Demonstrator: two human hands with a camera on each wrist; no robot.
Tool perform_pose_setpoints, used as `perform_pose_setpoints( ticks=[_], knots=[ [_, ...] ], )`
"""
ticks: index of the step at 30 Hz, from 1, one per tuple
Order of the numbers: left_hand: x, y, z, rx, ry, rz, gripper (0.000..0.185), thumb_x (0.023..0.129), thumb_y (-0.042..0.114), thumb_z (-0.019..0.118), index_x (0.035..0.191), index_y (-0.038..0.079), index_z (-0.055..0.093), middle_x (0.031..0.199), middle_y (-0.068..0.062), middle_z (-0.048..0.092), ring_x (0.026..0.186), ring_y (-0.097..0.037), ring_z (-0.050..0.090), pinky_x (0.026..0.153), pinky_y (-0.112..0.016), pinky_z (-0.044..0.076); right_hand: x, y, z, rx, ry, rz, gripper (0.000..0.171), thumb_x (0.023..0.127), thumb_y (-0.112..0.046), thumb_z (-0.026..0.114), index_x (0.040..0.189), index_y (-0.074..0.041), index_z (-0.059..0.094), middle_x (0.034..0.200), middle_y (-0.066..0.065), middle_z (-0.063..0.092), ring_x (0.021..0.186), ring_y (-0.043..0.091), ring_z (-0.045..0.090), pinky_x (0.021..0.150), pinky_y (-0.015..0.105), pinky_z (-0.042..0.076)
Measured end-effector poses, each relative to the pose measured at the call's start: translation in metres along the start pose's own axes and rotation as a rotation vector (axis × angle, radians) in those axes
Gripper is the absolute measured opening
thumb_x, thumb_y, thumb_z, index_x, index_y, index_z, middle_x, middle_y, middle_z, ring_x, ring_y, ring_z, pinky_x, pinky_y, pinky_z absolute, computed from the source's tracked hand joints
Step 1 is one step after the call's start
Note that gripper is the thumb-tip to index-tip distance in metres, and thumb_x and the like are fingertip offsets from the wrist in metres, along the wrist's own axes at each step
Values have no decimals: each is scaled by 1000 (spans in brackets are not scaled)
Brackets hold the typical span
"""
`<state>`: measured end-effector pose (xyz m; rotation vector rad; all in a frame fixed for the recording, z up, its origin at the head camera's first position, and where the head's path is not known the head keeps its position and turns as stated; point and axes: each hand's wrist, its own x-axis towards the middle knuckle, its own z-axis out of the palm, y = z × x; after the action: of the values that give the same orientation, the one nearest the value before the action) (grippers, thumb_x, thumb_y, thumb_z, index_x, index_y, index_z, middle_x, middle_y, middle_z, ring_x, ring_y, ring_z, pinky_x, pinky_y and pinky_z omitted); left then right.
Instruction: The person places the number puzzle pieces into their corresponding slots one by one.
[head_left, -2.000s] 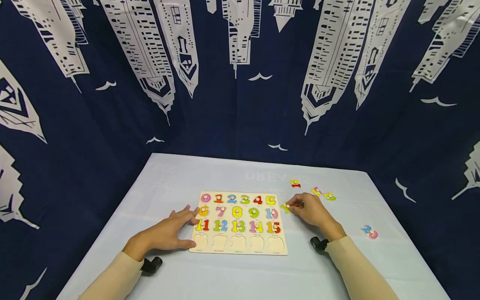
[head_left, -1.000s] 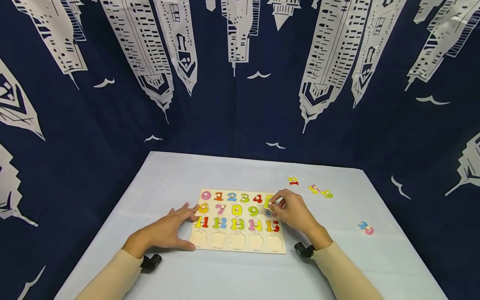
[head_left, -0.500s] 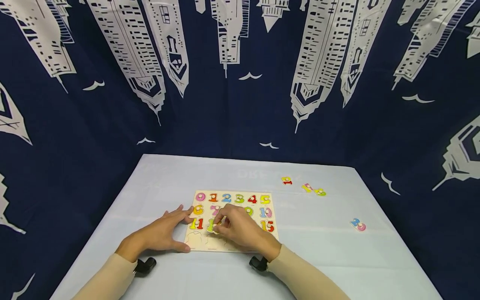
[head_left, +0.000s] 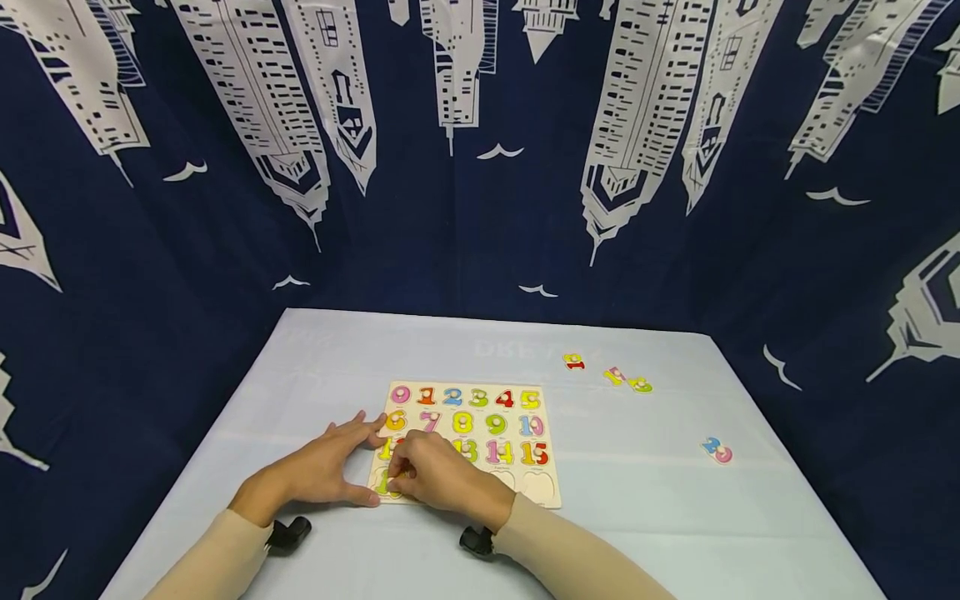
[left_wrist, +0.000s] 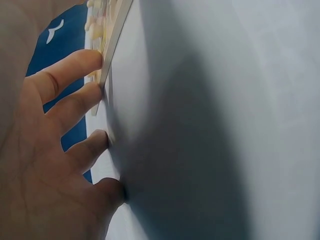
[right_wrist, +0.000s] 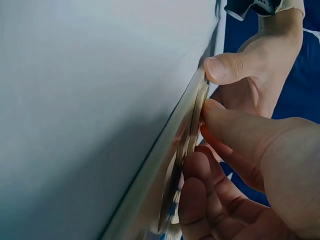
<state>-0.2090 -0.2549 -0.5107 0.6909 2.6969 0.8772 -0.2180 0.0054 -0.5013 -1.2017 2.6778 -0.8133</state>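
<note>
The right hand [head_left: 438,479] pinches a small yellow-green number piece [head_left: 384,483] at the near-left corner of the wooden puzzle board [head_left: 547,500], over the first cut-out of the bottom row. The left hand [head_left: 322,467] lies flat with straight fingers, its fingertips [left_wrist: 92,57] against the board's left edge, just beside the piece. The right hand is the nearer. The board is thin, pale, flat plywood; its pieces are glossy painted numerals. It lies on a smooth light-grey tablecloth [head_left: 637,517], with four loose pieces [head_left: 626,381] well apart to the right.
</note>
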Motion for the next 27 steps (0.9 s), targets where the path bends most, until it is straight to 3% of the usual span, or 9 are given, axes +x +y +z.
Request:
perform_pose_setpoints(
  ticks=[13, 22, 27],
  knots=[
    [1, 0, -3, 0, 3, 19, 71, 86, 54, 103, 140, 21, 69, 190, -15, 40, 178, -60, 23, 134, -94, 14, 8, 1, 3, -27, 29, -30, 5, 100, -13, 94, 98, -15, 90, 94, -6, 78, 86, -6, 56, 75, 7, 49],
    [1, 0, -3, -7, 8, 49, 47, 97, 42, 96, 132, 22, 71, 187, -21, 43, 174, -65, 27, 130, -98, 16, 10, 2, 4, -6, 20, -29, 5, 99, -13, 96, 97, -14, 91, 91, -7, 82, 80, -10, 57, 72, 4, 49],
    [-1, 1, -1, -10, 11, 45, 46, 97, 41, 96, 131, 22, 72, 187, -19, 44, 174, -64, 28, 130, -98, 17, 8, 2, 4, 4, 13, -12, 5, 99, -12, 95, 97, -14, 91, 91, -6, 79, 80, -9, 56, 71, 4, 50]
  ],
)
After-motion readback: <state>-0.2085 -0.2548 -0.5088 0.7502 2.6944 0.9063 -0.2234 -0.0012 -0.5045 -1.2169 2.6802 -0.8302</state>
